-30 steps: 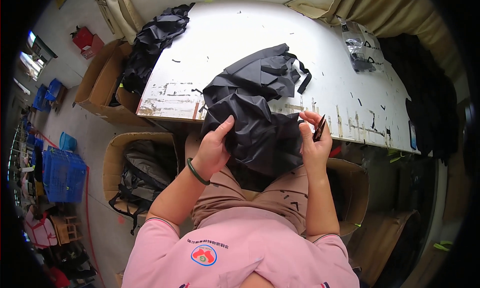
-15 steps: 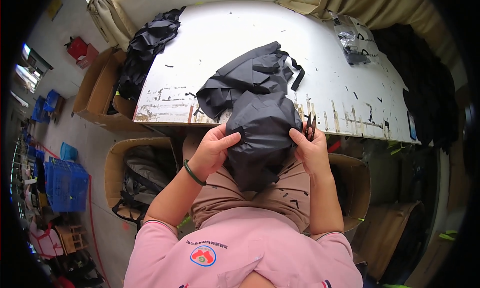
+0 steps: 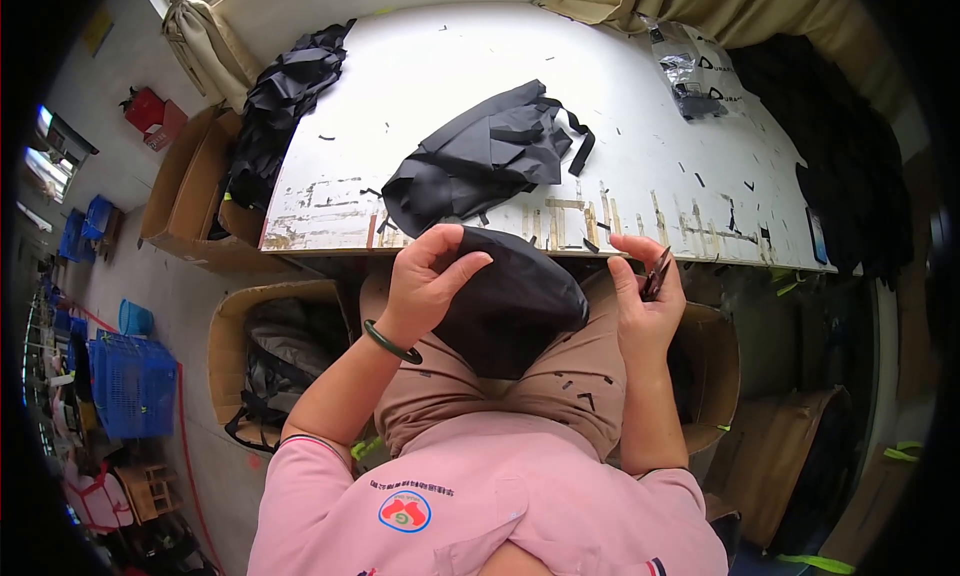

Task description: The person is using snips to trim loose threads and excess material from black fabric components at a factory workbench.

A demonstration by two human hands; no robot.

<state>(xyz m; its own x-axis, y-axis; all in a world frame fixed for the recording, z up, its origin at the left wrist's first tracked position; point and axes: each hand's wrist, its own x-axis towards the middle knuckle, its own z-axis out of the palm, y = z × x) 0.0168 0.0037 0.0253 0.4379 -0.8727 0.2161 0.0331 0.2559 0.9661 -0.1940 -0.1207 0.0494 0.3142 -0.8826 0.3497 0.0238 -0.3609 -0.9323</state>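
Observation:
A black fabric piece (image 3: 515, 301), perhaps a bag or pouch, hangs over my lap below the table's front edge. My left hand (image 3: 425, 286) pinches its upper left edge between thumb and fingers. Apart from the fabric, to its right, my right hand (image 3: 648, 316) holds a small pair of dark thread snips (image 3: 656, 276) in its curled fingers, blades pointing up. On the white table (image 3: 400, 96) just beyond lies another crumpled black fabric piece (image 3: 475, 151), with a black strap (image 3: 583, 146) at its right end.
Dark fabric heaps lie at the table's left (image 3: 290, 91) and right (image 3: 820, 146) sides. A clear plastic bag (image 3: 690, 71) sits at the back right. Black scraps dot the tabletop. Cardboard boxes stand beside my left leg (image 3: 225, 326) and my right leg (image 3: 715, 366).
My right hand has let go of the fabric and moved right with the snips. The held piece has come off the tabletop, down over my lap, and turned in my left hand.

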